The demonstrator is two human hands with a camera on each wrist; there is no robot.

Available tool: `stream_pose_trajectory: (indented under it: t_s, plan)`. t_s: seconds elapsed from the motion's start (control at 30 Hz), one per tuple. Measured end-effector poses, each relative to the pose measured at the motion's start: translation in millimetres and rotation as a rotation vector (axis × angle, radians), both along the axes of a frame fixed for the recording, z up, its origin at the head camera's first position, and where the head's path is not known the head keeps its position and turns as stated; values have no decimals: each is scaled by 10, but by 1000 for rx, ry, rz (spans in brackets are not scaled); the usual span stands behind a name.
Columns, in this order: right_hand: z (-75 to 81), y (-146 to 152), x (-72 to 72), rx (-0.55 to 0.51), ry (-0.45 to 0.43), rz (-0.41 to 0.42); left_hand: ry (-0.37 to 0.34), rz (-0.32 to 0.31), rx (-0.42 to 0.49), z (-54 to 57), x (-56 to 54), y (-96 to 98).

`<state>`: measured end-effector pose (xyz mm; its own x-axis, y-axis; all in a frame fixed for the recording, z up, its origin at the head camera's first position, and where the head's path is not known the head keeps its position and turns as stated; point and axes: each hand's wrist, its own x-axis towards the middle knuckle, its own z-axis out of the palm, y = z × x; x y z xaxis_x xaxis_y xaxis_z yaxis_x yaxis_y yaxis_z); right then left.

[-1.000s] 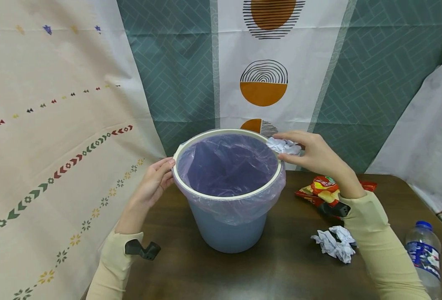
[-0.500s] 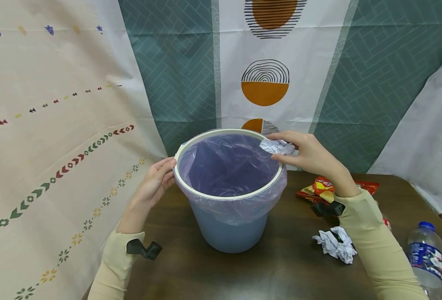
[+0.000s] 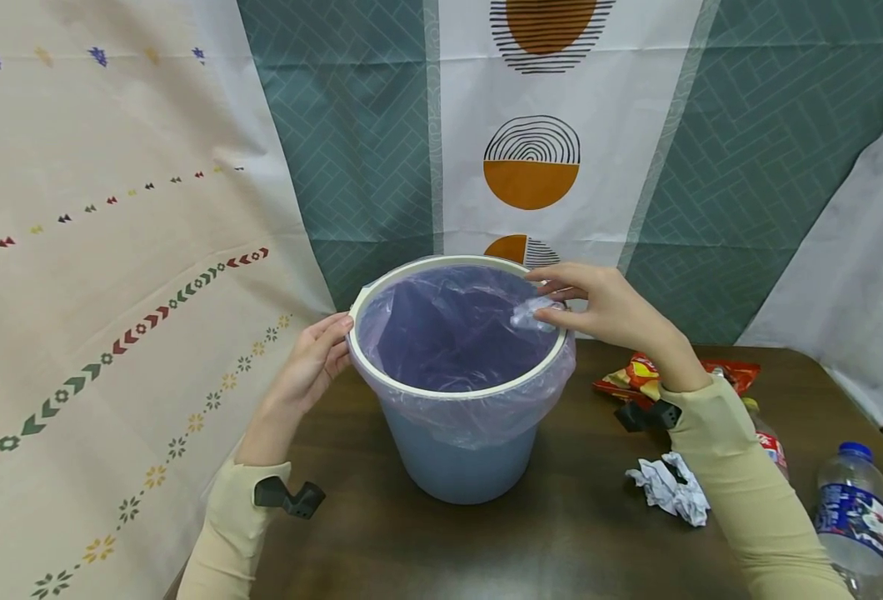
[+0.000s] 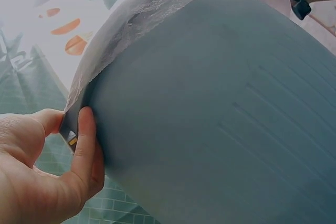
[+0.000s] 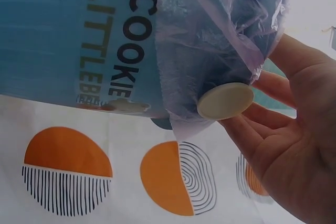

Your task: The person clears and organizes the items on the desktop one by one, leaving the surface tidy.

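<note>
A blue trash can [image 3: 456,454] stands on the table, lined with a thin pinkish plastic bag [image 3: 449,421] folded over its cream rim [image 3: 471,393]. My left hand [image 3: 306,367] grips the rim at the left, thumb and fingers on either side of the wall, as the left wrist view also shows [image 4: 58,171]. Over the right rim is my right hand [image 3: 610,308], its fingers apart and loosely bent. A blurred crumpled paper ball [image 3: 529,317] is just below those fingers, inside the can's mouth. In the right wrist view the right hand [image 5: 299,124] hides any paper.
Right of the can lie more crumpled paper [image 3: 670,490] and a red snack bag [image 3: 636,379]. A blue-capped plastic bottle [image 3: 854,517] stands at the right edge, and another bottle [image 3: 771,446] is partly behind the right sleeve. Patterned cloth [image 3: 531,183] hangs behind.
The right hand has moved slightly left over the rim and its fingers have parted. The paper ball has left the fingers and dropped into the can's mouth. The left hand stays on the rim.
</note>
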<state>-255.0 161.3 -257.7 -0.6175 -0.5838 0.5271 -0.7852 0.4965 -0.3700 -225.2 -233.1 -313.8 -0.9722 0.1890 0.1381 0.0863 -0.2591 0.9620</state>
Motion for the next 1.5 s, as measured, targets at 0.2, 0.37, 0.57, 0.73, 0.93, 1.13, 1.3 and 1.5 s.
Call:
stream_pose_trajectory:
  t_s: [0.2,0.37,0.57,0.73,0.93,1.13,1.3,1.5]
  plan:
    - [-11,4,-5,-19,-19,33,8,-5,-7,-7,-15,11]
    - [-13,28,5,-32,17,32,12,-6,-7,-9,-14,12]
    - [-12,83,25,-58,56,0,22,-17,14,-10,-5,6]
    - [-33,141,34,-75,112,-32,13,-19,32,-13,2,10]
    - [-127,199,24,-144,154,-66,9,-17,33,-12,3,12]
    - [-185,265,14,-189,169,-93,8,-22,36,-5,2,13]
    - [-222,310,12,-198,164,-109,8,-24,55,-10,1,15]
    - [-318,351,14,-250,150,-132,8,-30,70,-22,-3,11]
